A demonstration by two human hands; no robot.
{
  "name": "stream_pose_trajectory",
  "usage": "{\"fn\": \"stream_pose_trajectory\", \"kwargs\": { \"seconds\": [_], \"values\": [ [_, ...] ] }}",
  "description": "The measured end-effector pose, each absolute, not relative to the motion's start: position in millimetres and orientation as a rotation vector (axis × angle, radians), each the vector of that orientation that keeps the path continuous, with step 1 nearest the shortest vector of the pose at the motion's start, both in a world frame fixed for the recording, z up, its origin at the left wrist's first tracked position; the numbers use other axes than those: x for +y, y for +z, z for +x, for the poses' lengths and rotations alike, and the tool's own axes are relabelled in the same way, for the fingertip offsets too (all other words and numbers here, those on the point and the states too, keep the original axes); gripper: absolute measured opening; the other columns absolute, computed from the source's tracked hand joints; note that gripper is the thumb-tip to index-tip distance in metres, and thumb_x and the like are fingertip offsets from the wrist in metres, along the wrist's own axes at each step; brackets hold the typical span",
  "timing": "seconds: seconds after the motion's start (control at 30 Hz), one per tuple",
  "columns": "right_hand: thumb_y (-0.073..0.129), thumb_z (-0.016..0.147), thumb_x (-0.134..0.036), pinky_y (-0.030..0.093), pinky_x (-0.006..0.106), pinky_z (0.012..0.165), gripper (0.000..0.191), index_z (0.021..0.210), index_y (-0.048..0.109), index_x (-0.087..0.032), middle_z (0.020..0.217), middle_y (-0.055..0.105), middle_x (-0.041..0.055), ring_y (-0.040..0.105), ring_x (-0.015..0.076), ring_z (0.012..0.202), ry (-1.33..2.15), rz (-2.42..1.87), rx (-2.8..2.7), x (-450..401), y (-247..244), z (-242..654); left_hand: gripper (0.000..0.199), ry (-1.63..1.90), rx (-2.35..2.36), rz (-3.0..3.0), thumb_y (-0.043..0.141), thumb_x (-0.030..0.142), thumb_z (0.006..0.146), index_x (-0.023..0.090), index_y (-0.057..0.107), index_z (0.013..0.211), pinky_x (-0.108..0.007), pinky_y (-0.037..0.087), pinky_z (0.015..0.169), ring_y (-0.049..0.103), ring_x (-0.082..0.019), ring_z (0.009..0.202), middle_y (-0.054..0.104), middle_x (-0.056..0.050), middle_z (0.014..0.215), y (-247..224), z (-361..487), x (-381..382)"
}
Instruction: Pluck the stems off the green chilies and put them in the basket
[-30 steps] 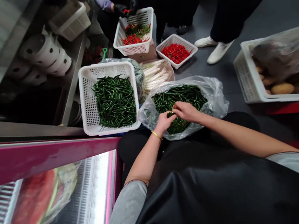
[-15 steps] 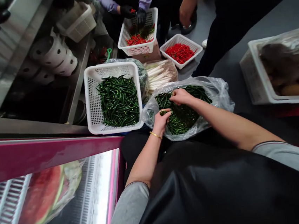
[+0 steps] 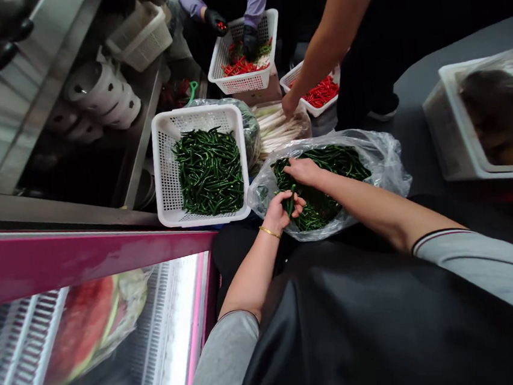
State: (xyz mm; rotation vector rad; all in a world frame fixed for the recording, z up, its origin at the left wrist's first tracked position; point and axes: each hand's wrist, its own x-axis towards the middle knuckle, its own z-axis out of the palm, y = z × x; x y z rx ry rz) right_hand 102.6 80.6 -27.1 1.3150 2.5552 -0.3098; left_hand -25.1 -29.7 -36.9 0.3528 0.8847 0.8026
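Observation:
My left hand (image 3: 278,211), with a gold bangle at its wrist, is closed around a few green chili peppers (image 3: 289,204) whose tips stick up past the fingers. Just above it, my right hand (image 3: 304,171) bends down over the clear plastic bag (image 3: 383,150). Its fingers are drawn together, and whatever is between them is hidden. Loose green chilies (image 3: 341,155) lie in the bag, with a pile of small green stems (image 3: 315,214) at its near side. Left of the bag stands a white basket (image 3: 167,183) holding many green chilies (image 3: 209,173).
A co-worker's gloved hands (image 3: 248,39) work in a basket of red chilies (image 3: 246,84). Another person's hand (image 3: 291,101) reaches down to bagged pale stalks (image 3: 278,131) beside a second red-chili basket (image 3: 316,111). A white crate (image 3: 450,131) stands right; a lit cooler (image 3: 173,321) lies left.
Another person's arm has come down over the pale stalks. My left hand now shows longer chilies upright in its fingers, and my right hand has shifted slightly left. The view has turned a little.

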Motion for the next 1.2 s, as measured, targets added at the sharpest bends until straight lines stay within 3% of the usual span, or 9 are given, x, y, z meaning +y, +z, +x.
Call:
{"fn": "stream_pose_trajectory", "kwargs": {
  "seconds": [0.17, 0.4, 0.53, 0.63, 0.73, 0.83, 0.93, 1.03, 1.2],
  "values": [
    [0.044, 0.092, -0.037, 0.041, 0.028, 0.069, 0.033, 0.103, 0.066, -0.015, 0.108, 0.063, 0.0154, 0.062, 0.0236, 0.092, -0.331, 1.321, 2.627, 52.1, -12.3, 138.9, 0.032, 0.992, 0.955, 0.282, 0.077, 0.031, 0.059, 0.014, 0.053, 0.072, -0.018, 0.019, 0.039, 0.035, -0.003, 0.039, 0.040, 0.007, 0.049, -38.0, -14.7, -25.5],
    [0.049, 0.089, -0.037, 0.041, 0.025, 0.061, 0.031, 0.080, 0.068, -0.014, 0.072, 0.069, 0.0062, 0.062, 0.0167, 0.065, -0.963, 1.341, 2.299, 17.6, -18.5, 154.4, 0.029, 1.164, 1.173, 0.670, 0.078, 0.033, 0.060, 0.013, 0.062, 0.072, -0.020, 0.026, 0.045, 0.039, -0.004, 0.046, 0.047, 0.005, 0.052, -32.2, 5.8, -38.0],
    [0.055, 0.084, -0.044, 0.044, 0.028, 0.068, 0.036, 0.098, 0.069, -0.014, 0.092, 0.070, 0.0134, 0.065, 0.0222, 0.081, -0.727, 1.441, 2.330, 42.0, -17.4, 128.1, 0.023, 1.273, 1.243, 0.415, 0.073, 0.028, 0.061, 0.015, 0.055, 0.067, -0.020, 0.023, 0.043, 0.038, -0.004, 0.043, 0.047, 0.007, 0.051, -32.1, -5.6, -39.0],
    [0.050, 0.087, -0.045, 0.044, 0.030, 0.072, 0.041, 0.114, 0.063, -0.018, 0.114, 0.064, 0.0152, 0.063, 0.0247, 0.094, -0.448, 1.489, 2.540, 56.9, -20.1, 106.0, 0.017, 1.267, 1.209, 0.167, 0.065, 0.024, 0.062, 0.015, 0.050, 0.064, -0.020, 0.027, 0.043, 0.050, -0.007, 0.049, 0.058, 0.001, 0.062, -32.9, -17.0, -33.7],
    [0.047, 0.089, -0.034, 0.043, 0.028, 0.071, 0.030, 0.107, 0.066, -0.019, 0.108, 0.064, 0.0119, 0.063, 0.0219, 0.090, -0.469, 1.432, 2.588, 61.6, -23.7, 103.4, 0.012, 1.171, 1.160, 0.157, 0.061, 0.020, 0.064, 0.013, 0.055, 0.071, -0.020, 0.034, 0.046, 0.056, -0.010, 0.054, 0.063, -0.004, 0.067, -32.6, -22.1, -30.9],
    [0.046, 0.090, -0.032, 0.043, 0.028, 0.074, 0.027, 0.101, 0.066, -0.017, 0.099, 0.064, 0.0101, 0.060, 0.0193, 0.086, -0.541, 1.593, 2.771, 46.5, -20.9, 124.6, 0.018, 1.042, 1.089, 0.168, 0.065, 0.022, 0.065, 0.012, 0.060, 0.078, -0.020, 0.031, 0.044, 0.048, -0.007, 0.044, 0.056, 0.000, 0.056, -35.4, -18.6, -31.4],
    [0.044, 0.091, -0.034, 0.045, 0.028, 0.075, 0.028, 0.098, 0.066, -0.017, 0.094, 0.064, 0.0100, 0.059, 0.0181, 0.084, -0.757, 1.493, 3.039, 10.3, -15.8, 149.5, 0.026, 0.936, 1.031, 0.183, 0.074, 0.031, 0.065, 0.010, 0.061, 0.075, -0.019, 0.028, 0.041, 0.041, -0.004, 0.041, 0.051, 0.002, 0.052, -42.3, -9.3, -32.4],
    [0.049, 0.088, -0.043, 0.047, 0.029, 0.075, 0.029, 0.092, 0.067, -0.020, 0.093, 0.066, 0.0086, 0.061, 0.0178, 0.084, -1.227, 1.189, 3.069, -20.6, -17.3, 160.8, 0.031, 0.959, 1.096, 0.244, 0.080, 0.033, 0.059, 0.010, 0.061, 0.068, -0.020, 0.033, 0.043, 0.046, -0.006, 0.045, 0.056, 0.000, 0.056, -47.0, -4.1, -33.7],
    [0.035, 0.087, -0.061, 0.039, 0.025, 0.046, 0.049, 0.068, 0.053, -0.019, 0.046, 0.046, -0.0037, 0.047, 0.0121, 0.042, -1.971, 1.649, 2.319, -11.0, -26.0, 154.5, 0.031, 0.826, 1.076, 0.504, 0.078, 0.037, 0.060, 0.010, 0.065, 0.070, -0.020, 0.028, 0.040, 0.045, -0.006, 0.043, 0.054, 0.000, 0.052, -36.9, -14.0, -40.5]
  ]
}}
